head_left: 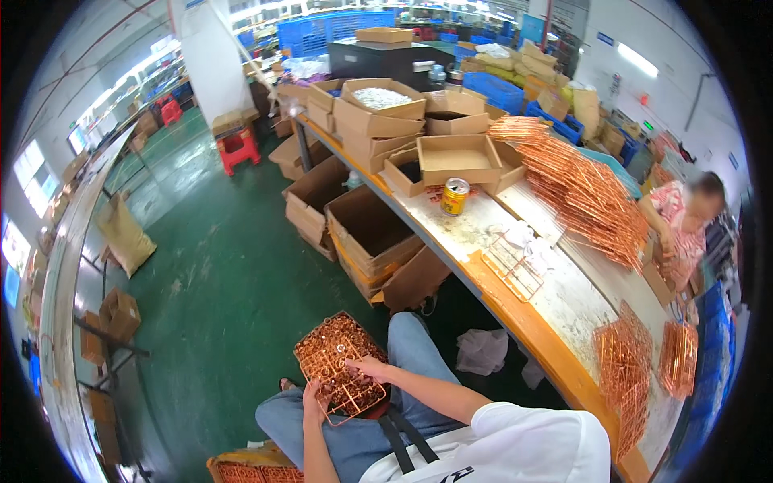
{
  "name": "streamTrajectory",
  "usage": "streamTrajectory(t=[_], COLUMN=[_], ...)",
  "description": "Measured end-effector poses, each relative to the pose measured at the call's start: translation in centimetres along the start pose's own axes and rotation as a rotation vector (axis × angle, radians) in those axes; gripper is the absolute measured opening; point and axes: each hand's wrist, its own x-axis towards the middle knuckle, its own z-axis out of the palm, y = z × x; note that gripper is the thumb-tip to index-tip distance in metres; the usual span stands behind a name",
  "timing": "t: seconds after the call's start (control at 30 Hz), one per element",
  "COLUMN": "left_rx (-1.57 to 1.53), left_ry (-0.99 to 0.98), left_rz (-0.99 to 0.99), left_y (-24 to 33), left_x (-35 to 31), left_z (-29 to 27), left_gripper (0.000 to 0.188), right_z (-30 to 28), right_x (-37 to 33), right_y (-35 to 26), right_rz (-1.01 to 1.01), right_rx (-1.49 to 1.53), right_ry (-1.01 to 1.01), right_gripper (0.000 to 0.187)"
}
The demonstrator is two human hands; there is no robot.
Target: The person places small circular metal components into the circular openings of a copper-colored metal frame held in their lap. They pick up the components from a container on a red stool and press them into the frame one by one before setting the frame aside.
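A copper-coloured wire frame (338, 350) lies tilted in front of my knees, over a heap of small copper-coloured parts (322, 334). My left hand (312, 400) is closed on the near left edge of this frame. My right hand (369, 368) reaches over the frame's right side, its fingers pinched together near the wires. What those fingers hold, if anything, is too small to make out. A small pale ring-like piece (341, 348) shows on the frame just beyond my right fingertips.
A long workbench (564, 302) on my right carries stacked copper wire frames (572, 177), open cardboard boxes (459, 158) and a yellow can (455, 196). Cardboard cartons (374, 229) stand below its edge. Another person (684, 221) works across the bench. A carton of copper pieces (254, 467) sits by my left side.
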Motion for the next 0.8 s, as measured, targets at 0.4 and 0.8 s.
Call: streamTrajectory(t=[0.4, 0.8], left_rx=[0.182, 0.156], left_ry=[-0.013, 0.07], left_rz=[0.189, -0.042], left_y=[-1.5, -1.7], left_x=[1.2, 0.5], left_z=[-1.0, -1.3], left_gripper=[0.034, 0.036], right_z=[0.1, -1.0], right_x=[-0.2, 0.6], right_y=[-0.5, 0.2], right_rz=[0.04, 0.071], right_rx=[0.035, -0.084], right_ry=[0.058, 0.104], right_gripper=[0.034, 0.037])
